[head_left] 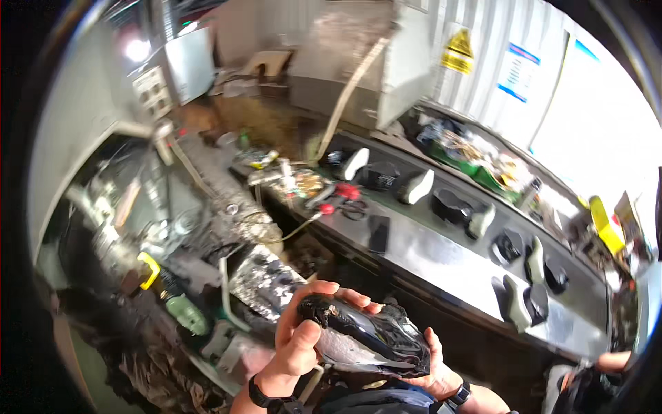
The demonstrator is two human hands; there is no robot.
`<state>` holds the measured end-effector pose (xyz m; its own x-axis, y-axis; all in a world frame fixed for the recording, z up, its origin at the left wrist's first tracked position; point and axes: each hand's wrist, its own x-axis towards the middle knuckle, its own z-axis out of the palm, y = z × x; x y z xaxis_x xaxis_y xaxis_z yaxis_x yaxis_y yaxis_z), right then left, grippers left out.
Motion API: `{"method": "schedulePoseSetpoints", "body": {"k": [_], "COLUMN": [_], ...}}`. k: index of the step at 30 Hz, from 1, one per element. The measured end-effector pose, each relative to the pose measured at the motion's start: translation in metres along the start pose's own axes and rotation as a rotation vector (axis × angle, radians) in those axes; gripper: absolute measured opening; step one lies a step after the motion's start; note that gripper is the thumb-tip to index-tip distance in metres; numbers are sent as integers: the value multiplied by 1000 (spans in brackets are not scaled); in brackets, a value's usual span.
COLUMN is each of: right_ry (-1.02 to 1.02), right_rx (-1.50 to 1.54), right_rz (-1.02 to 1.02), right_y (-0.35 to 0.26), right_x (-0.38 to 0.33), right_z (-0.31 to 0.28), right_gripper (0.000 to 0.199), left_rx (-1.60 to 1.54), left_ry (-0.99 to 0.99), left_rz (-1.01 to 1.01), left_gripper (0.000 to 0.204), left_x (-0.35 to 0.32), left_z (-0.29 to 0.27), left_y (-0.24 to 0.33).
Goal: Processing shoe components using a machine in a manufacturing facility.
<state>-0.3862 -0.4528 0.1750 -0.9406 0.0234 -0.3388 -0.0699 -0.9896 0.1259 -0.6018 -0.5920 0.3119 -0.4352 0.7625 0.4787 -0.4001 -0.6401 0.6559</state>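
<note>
Glossy black, elongated shoe with pale side (372,332) sits near six o'clock | long axis runs ten-to-four | left hand (295,347) grasps ten-o'clock end, right hand (440,375) holds four-o'clock end

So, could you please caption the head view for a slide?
Left hand and right hand hold a glossy black shoe near a bench bearing white soles and black uppers.
</note>
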Motion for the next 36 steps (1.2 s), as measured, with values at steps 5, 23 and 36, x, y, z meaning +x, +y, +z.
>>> {"method": "schedulePoseSetpoints", "body": {"k": [5, 23, 36], "right_ry": [-48, 18, 25], "right_rx": [86, 86, -14], "right_rz": [-162, -518, -678], "right_y": [-59, -260, -260], "right_x": [-69, -230, -247], "right_z": [-42, -98, -95], "right_gripper": [64, 85, 87], "left_rx": [232, 529, 785], "left_ry": [-14, -289, -133], "left_rz": [-105, -297, -48], "left_gripper": [54, 59, 29], "left_x": [44, 141, 151], "left_z": [53, 225, 238], "left_y": [-100, -340, -380]}}
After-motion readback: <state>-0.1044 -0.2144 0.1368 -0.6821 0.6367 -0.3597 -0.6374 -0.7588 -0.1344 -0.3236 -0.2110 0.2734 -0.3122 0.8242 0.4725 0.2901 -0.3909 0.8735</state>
